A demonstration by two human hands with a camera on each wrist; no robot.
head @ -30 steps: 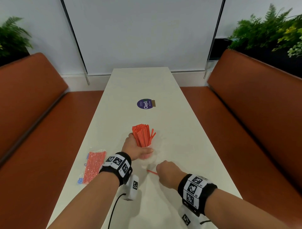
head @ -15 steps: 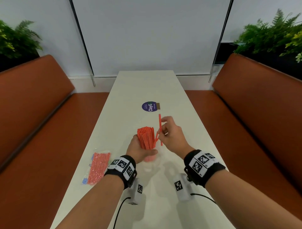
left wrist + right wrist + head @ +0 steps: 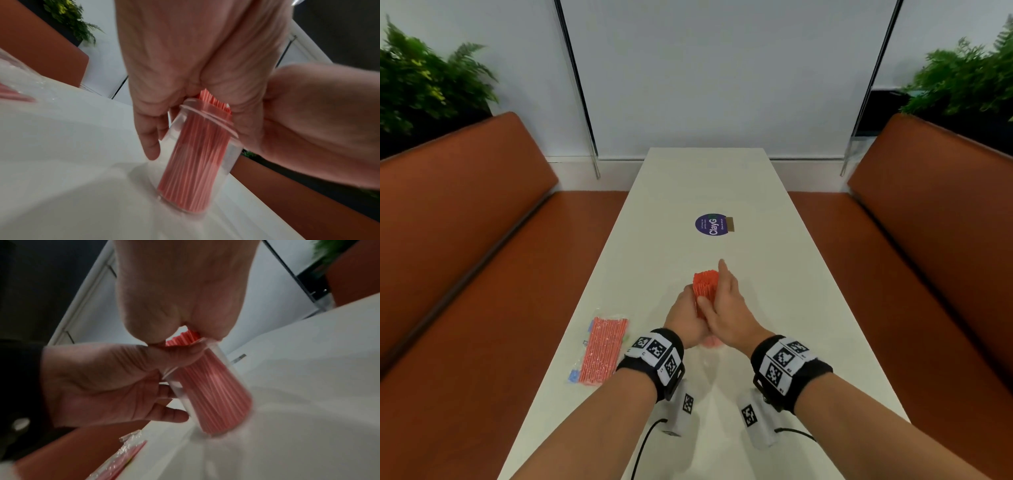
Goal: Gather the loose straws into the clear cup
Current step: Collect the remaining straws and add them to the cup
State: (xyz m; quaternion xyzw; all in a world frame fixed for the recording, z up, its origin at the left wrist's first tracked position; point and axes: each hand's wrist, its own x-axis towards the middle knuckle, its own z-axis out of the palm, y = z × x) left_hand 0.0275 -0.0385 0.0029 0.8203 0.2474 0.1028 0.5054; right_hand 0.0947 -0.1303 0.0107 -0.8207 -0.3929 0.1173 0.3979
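A clear cup [image 3: 231, 155] packed with red straws [image 3: 195, 162] stands on the white table [image 3: 791, 308]. My left hand [image 3: 683, 317] grips the cup from the left, fingers wrapped around its wall [image 3: 183, 391]. My right hand [image 3: 727, 303] closes on the straw bundle [image 3: 704, 286] above the rim, thumb across the straws and index finger sticking up. In the right wrist view the straw tops [image 3: 183, 337] show between its thumb and fingers. No loose straw shows on the table.
A clear plastic packet of red straws [image 3: 604, 353] lies at the table's left edge. A purple round sticker [image 3: 711, 224] sits further up the table. Orange benches [image 3: 465, 274] flank both long sides. Cables hang from both wrists.
The right hand picked one straw off the table, carried it up to the cup, and now grips the bundle. The left hand has stayed on the cup.
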